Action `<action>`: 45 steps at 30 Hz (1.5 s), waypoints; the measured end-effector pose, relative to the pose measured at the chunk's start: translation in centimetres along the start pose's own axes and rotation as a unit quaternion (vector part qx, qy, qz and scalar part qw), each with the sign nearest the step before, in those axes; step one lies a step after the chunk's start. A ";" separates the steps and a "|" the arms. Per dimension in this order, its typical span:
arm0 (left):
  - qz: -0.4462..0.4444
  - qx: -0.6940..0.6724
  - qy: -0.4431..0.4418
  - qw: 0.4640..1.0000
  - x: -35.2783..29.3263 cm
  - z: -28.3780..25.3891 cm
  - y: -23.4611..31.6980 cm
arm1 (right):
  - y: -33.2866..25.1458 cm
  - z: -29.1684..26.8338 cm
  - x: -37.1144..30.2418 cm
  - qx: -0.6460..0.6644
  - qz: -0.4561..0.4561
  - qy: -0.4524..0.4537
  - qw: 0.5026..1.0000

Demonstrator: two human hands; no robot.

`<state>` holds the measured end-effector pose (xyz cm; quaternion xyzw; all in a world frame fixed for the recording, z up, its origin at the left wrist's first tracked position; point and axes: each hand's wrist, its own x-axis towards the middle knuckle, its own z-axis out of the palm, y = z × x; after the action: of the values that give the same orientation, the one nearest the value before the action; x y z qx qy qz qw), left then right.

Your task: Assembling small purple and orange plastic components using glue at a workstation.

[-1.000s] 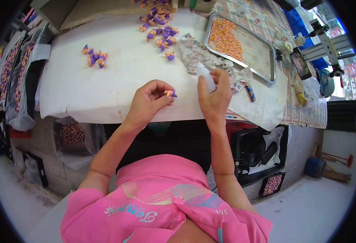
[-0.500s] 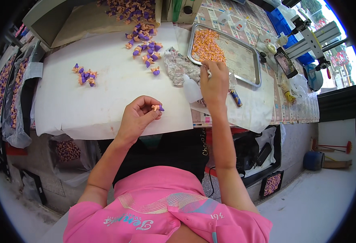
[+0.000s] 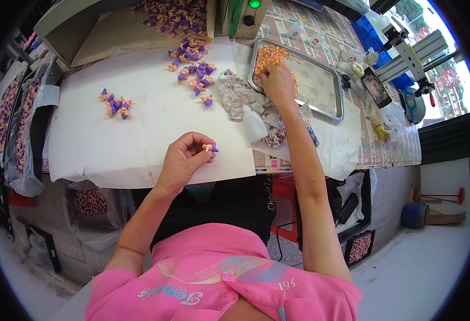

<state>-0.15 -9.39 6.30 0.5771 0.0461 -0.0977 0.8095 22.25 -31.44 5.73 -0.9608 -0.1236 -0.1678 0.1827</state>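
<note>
My left hand [image 3: 180, 163] holds a small peach-and-purple plastic figure [image 3: 209, 147] between thumb and fingers, above the front of the white paper sheet [image 3: 106, 155]. Farther off to the right, my right hand [image 3: 279, 84] reaches over the near-left rim of a metal tray [image 3: 316, 80]. Its fingers are bent down and together at the small orange pieces [image 3: 271, 54] inside; whatever lies between the fingertips is hidden. Below that wrist stand a white squeeze bottle [image 3: 255, 125] and a crumpled cloth [image 3: 239, 90].
More purple-and-peach figures [image 3: 197, 72] trail back to a heap [image 3: 175, 17] in a box-like housing. A small group [image 3: 116, 105] lies left on the paper. Small bottles [image 3: 295, 29] stand at the back. A phone [image 3: 376, 86] on a stand is beyond the tray.
My right hand has moved away from me, from the tray's near rim to the orange pieces, uncovering more of the patterned cloth beside the bottle. My left hand keeps the figure in nearly the same place.
</note>
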 end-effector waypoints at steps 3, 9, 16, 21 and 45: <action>0.000 0.000 -0.002 1.000 0.1 -0.2 -0.1 | 0.0 -0.1 -0.2 -0.004 -0.021 -0.002 1.000; 0.003 -0.004 -0.004 1.000 -0.1 -0.4 -0.1 | -0.1 -0.5 -0.2 0.043 -0.041 -0.047 0.997; -0.007 -0.003 -0.001 1.000 -0.8 -0.7 0.4 | -0.7 -1.5 -1.4 0.047 -0.040 -0.029 0.998; -0.006 -0.011 0.000 1.000 -0.8 -1.9 -0.2 | -3.4 -3.4 -4.5 0.274 0.002 0.004 0.962; -0.005 -0.007 -0.017 1.000 -1.4 -5.6 -3.6 | -12.8 -0.3 -19.6 0.561 0.120 -0.206 0.792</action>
<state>-2.11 -5.08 1.39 0.5696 0.0361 -0.1115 0.8135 0.47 -23.49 2.79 -0.7083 -0.1145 0.1562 0.6789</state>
